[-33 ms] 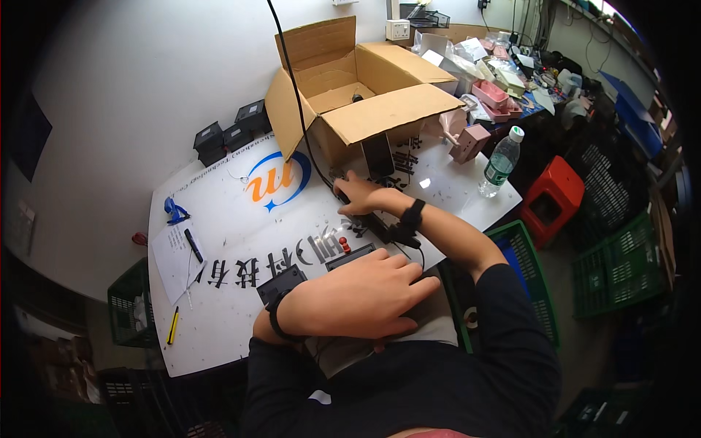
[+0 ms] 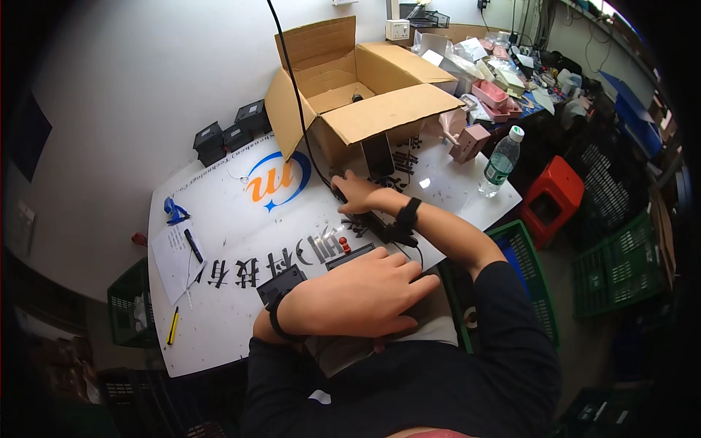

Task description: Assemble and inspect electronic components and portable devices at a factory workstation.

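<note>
My left hand [image 2: 358,292] hovers over my lap at the table's near edge, back upward, fingers spread, with nothing seen in it. Under and beyond it lie a black box-shaped part [image 2: 281,283] and a second black part [image 2: 350,257] with a small red knob [image 2: 344,245] beside it. Farther off, my right hand [image 2: 358,193] curls its fingers around the far end of a long black object [image 2: 376,228] on the table; its kind is unclear. A black cord [image 2: 299,95] hangs from above down to this hand. A dark phone-like slab [image 2: 377,155] leans on the cardboard box.
The open cardboard box [image 2: 394,113] stands at the back of the white table [image 2: 219,321]. Black cases [image 2: 209,139] sit left of it, a water bottle [image 2: 501,164] right. Paper [image 2: 171,263], a marker [image 2: 193,246] and a yellow cutter [image 2: 172,325] lie left. A red stool [image 2: 551,193] stands right.
</note>
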### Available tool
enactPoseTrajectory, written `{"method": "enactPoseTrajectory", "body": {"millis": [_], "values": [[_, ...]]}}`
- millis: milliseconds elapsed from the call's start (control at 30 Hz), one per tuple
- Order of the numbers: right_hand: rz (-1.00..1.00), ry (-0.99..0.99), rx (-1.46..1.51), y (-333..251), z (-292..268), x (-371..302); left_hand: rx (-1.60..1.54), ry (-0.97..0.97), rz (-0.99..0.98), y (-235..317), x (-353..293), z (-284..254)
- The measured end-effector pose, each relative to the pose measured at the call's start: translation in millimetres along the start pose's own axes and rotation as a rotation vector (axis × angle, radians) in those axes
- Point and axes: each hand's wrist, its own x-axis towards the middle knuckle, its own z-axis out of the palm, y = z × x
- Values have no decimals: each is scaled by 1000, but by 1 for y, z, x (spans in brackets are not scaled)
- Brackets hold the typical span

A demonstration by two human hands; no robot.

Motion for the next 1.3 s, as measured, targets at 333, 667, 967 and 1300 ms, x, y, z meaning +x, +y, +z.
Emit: {"method": "enactPoseTrajectory", "body": {"millis": [333,667,967,1300], "values": [[21,-5,128,-26,-20,2,-2,21,-19,-1,-2,0],[-245,538,970,-61,-132,-137,-74,107,-113,-36,-17,-13],[-612,549,1293,-100,-126,-203,-101,648,-235,-46,-52,-45],[-623,544,1213,-143,-96,-177,-200,682,-676,-30,-85,154]]}}
